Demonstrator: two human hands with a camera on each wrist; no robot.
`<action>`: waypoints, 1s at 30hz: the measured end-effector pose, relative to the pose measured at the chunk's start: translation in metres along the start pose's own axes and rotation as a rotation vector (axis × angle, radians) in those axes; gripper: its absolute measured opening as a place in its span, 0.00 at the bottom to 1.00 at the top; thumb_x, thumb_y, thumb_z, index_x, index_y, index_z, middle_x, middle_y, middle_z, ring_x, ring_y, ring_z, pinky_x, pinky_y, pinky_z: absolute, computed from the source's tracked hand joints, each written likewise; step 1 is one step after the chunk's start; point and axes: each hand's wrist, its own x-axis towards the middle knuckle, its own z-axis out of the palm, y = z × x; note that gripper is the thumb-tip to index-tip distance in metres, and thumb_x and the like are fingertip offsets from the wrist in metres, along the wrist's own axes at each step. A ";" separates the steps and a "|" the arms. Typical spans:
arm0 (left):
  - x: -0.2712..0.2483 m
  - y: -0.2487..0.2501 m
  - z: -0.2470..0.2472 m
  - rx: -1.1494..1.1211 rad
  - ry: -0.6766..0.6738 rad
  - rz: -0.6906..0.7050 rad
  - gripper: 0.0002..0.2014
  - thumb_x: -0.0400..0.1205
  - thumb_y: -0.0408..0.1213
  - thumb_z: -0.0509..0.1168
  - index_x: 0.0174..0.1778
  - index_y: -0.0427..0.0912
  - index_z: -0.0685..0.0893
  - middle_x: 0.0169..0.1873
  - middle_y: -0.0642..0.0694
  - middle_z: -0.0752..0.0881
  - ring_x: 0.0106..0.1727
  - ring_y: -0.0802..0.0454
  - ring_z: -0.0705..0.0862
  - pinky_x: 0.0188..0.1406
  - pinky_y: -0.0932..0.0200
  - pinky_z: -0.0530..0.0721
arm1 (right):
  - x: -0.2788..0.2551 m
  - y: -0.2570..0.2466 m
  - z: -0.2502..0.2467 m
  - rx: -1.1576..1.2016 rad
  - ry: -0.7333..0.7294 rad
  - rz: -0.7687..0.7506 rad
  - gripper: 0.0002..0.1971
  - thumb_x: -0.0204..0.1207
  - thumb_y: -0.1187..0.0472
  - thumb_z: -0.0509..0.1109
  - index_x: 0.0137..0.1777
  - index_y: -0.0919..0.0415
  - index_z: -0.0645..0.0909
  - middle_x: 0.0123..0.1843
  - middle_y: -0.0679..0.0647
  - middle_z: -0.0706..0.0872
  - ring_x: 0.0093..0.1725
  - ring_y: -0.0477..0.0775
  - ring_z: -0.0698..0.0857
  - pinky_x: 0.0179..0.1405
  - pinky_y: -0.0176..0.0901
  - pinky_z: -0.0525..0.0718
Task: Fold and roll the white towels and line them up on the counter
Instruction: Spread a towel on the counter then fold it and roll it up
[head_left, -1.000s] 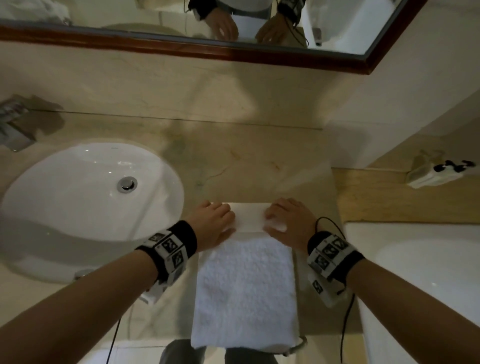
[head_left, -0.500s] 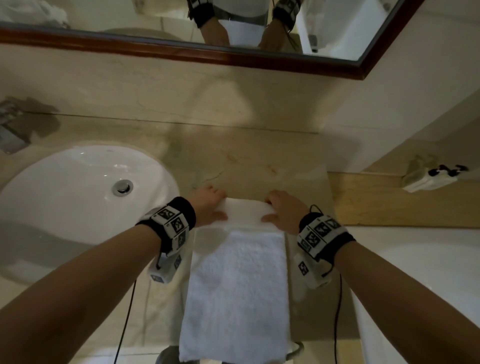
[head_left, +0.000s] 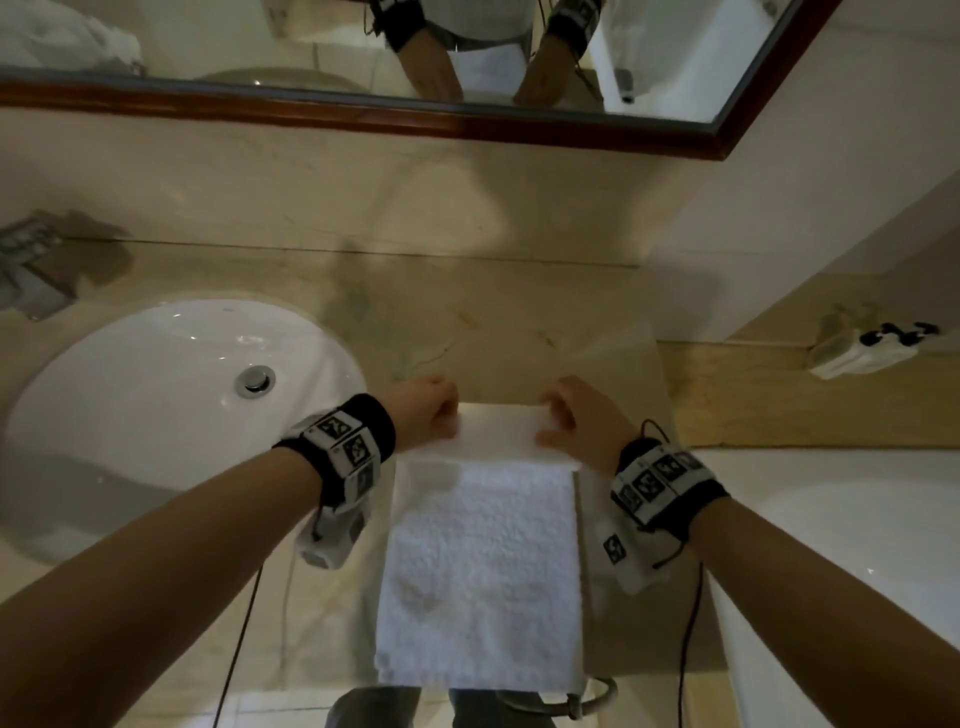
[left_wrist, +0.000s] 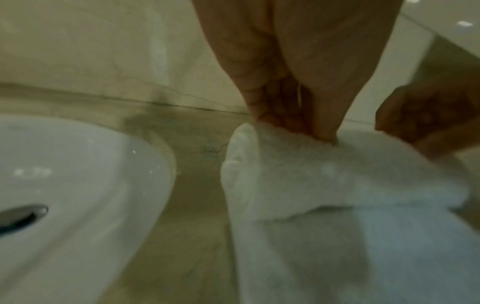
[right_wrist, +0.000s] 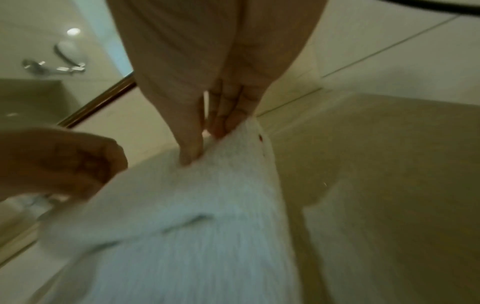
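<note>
A white towel (head_left: 483, 566) lies folded into a long strip on the beige counter (head_left: 519, 322), its near end hanging over the front edge. Its far end is turned over into a thick roll (head_left: 498, 434). My left hand (head_left: 439, 415) grips the roll's left end, fingers curled over it (left_wrist: 291, 125). My right hand (head_left: 558, 415) pinches the right end between thumb and fingers (right_wrist: 205, 144). In the wrist views the towel (left_wrist: 337, 185) (right_wrist: 194, 205) rises toward the fingers.
A white oval sink (head_left: 156, 415) with a metal drain (head_left: 254, 379) sits just left of the towel. A tap (head_left: 26, 270) is at far left. A wood-framed mirror (head_left: 363, 111) hangs behind. A white bathtub rim (head_left: 831, 519) is at right.
Both hands have curled tighter over the towel's far end, and the rolled part has grown thicker and come slightly toward me.
</note>
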 end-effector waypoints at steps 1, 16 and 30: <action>0.006 0.000 -0.003 0.011 -0.047 -0.069 0.21 0.79 0.45 0.67 0.66 0.41 0.76 0.63 0.44 0.76 0.64 0.41 0.76 0.62 0.54 0.75 | 0.008 0.002 -0.006 -0.065 -0.081 0.041 0.28 0.69 0.50 0.77 0.66 0.57 0.74 0.58 0.49 0.73 0.57 0.51 0.73 0.61 0.46 0.73; 0.017 0.001 -0.004 0.338 0.055 -0.049 0.23 0.81 0.46 0.64 0.68 0.38 0.71 0.66 0.40 0.75 0.65 0.41 0.74 0.66 0.51 0.71 | 0.019 -0.012 -0.003 -0.358 0.077 -0.085 0.22 0.72 0.55 0.74 0.62 0.60 0.72 0.63 0.55 0.75 0.62 0.57 0.75 0.61 0.49 0.73; -0.011 0.009 0.006 -0.101 -0.005 -0.124 0.23 0.77 0.48 0.69 0.64 0.42 0.74 0.60 0.44 0.75 0.59 0.43 0.77 0.58 0.52 0.76 | -0.009 -0.008 0.001 0.011 0.035 0.062 0.19 0.74 0.53 0.71 0.62 0.59 0.76 0.59 0.53 0.75 0.57 0.55 0.76 0.57 0.46 0.77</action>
